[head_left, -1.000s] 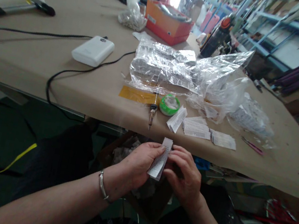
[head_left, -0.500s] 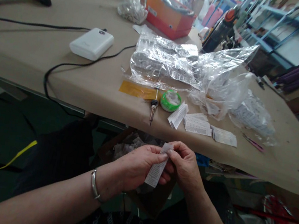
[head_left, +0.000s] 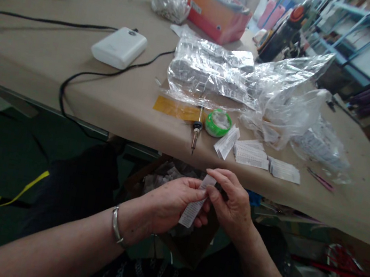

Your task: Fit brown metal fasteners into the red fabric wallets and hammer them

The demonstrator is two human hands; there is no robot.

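Note:
A narrow white printed label (head_left: 192, 212) slants downward in my left hand (head_left: 179, 199), which pinches it between thumb and fingers over the box below the table edge. My right hand (head_left: 231, 201) is at the label's upper end, thumb by its right edge and index finger stretched across the top. Its thumb and index finger are apart. On the table edge above lie a fanned stack of labels (head_left: 226, 142), a middle stack (head_left: 251, 154) and a right stack (head_left: 285, 170). Left of them are a green-rimmed round container (head_left: 218, 123) and a soldering iron-like tool (head_left: 196, 133) with its tip over the edge.
Crumpled clear plastic bags (head_left: 213, 76) cover the table's middle. A white power bank (head_left: 119, 47) with black cable (head_left: 66, 89) lies left, pink-handled tweezers (head_left: 321, 179) right. Behind stand an orange box (head_left: 215, 17) and a dark bottle (head_left: 281, 36). Below, a carton (head_left: 142, 176) holds white scraps.
My right thumb and index finger have spread apart at the label's top, where they were pinched together. My left hand keeps its hold. The view has shifted slightly.

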